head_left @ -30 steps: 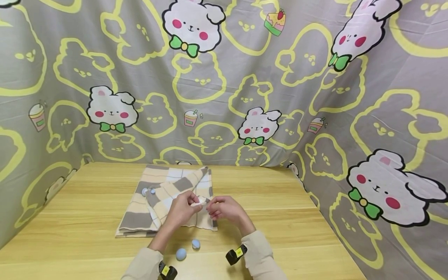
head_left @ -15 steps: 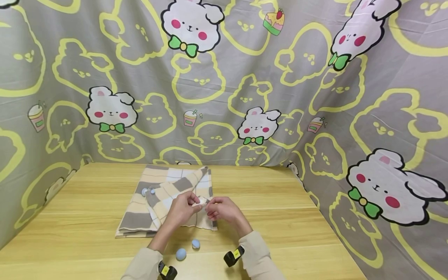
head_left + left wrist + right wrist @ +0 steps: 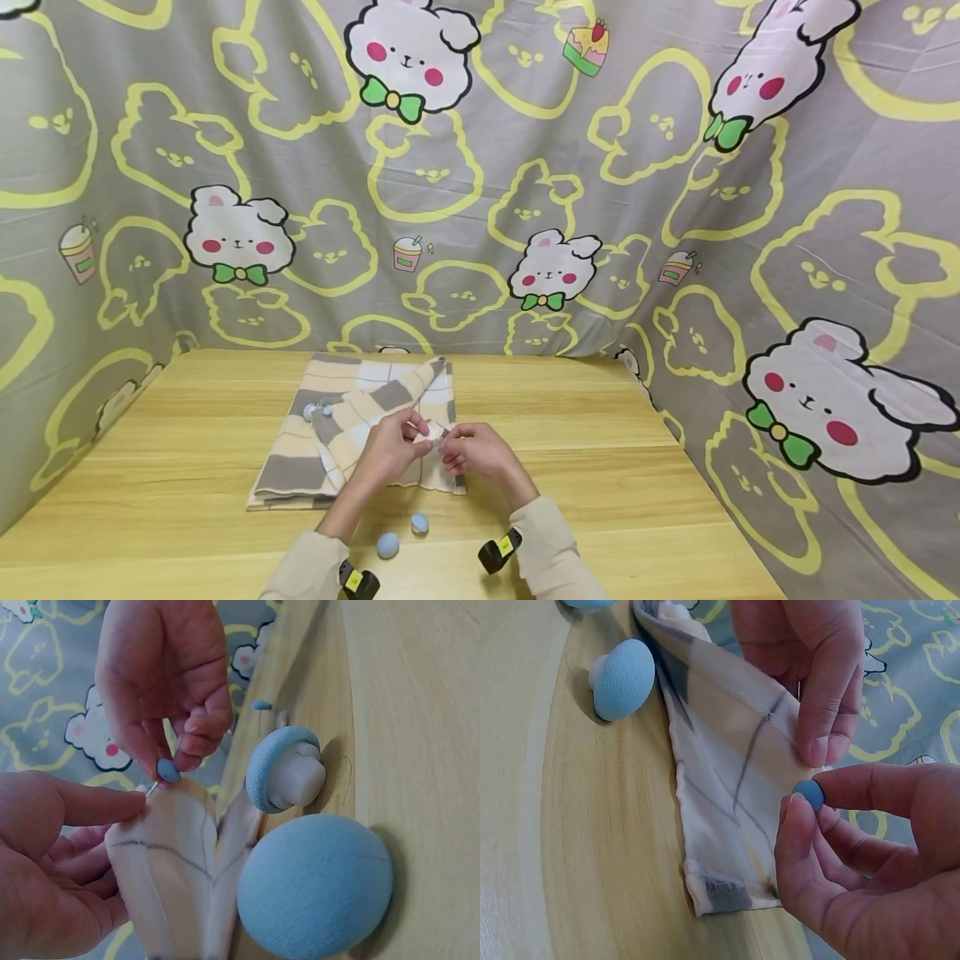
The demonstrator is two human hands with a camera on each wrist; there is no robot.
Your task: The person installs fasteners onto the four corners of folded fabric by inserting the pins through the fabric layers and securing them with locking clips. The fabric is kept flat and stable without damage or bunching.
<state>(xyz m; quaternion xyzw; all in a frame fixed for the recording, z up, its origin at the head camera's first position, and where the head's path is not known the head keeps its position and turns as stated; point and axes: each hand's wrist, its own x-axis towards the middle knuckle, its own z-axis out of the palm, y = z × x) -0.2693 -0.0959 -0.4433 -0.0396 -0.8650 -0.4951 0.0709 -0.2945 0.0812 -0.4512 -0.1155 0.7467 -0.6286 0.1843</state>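
Note:
A folded plaid cloth in beige, white and grey lies on the table. My left hand pinches a raised edge of it between thumb and fingers. Just to the right, my right hand holds a small blue-headed pin between thumb and forefinger. In the left wrist view the thin shaft under the blue pin head slants to the cloth edge, right at the left fingertips. The shaft's tip is hidden there.
Two blue fabric-covered caps lie near me: a round cap and a tilted cap, whose white base shows. A white-blue piece and a small blue piece are on the cloth's left. A patterned curtain surrounds the wooden table.
My right hand and forearm have shifted slightly left, the fingers closer to the cloth edge. My left hand keeps its pinch on the cloth, which has tilted a little there.

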